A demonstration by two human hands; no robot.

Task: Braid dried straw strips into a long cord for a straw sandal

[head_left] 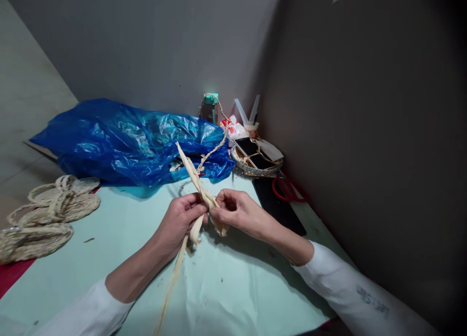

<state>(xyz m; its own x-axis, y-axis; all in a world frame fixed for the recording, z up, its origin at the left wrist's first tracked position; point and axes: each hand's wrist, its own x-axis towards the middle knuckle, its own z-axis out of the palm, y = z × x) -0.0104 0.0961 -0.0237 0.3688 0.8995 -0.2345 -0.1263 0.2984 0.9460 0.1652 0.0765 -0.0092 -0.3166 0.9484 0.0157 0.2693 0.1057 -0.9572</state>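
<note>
1. The left hand (182,219) is closed round the husk strips (194,176). The right hand (237,210) pinches them just beside it between thumb and fingertips. The strips sit mid-table between the hands, with one end pointing far and a long loose tail (171,282) trailing near over the pale green cover (248,292).
2. If either grip slackens, the twist where the hands meet would likely spring open, since the husk looks dry and stiff.
3. Too hard a pull could split a thin strip where it bends at the fingers.
4. A braided cord (213,151) runs from the hands to the far side, towards a bottle (210,107). Whether it is fastened there I cannot tell. A sharp tug might tip the bottle or drag the cord across the small basket (255,170) to the right.
5. The loose tail lies beside the left forearm, so a shift of that arm could trap it and jerk the strips out of line.
6. Red scissors (288,190) lie just right of the right wrist, and a wide swing could knock them.
7. The coiled braids (47,209) at the left and the blue bag (124,141) are well apart from the hands and seem in little danger.
</note>
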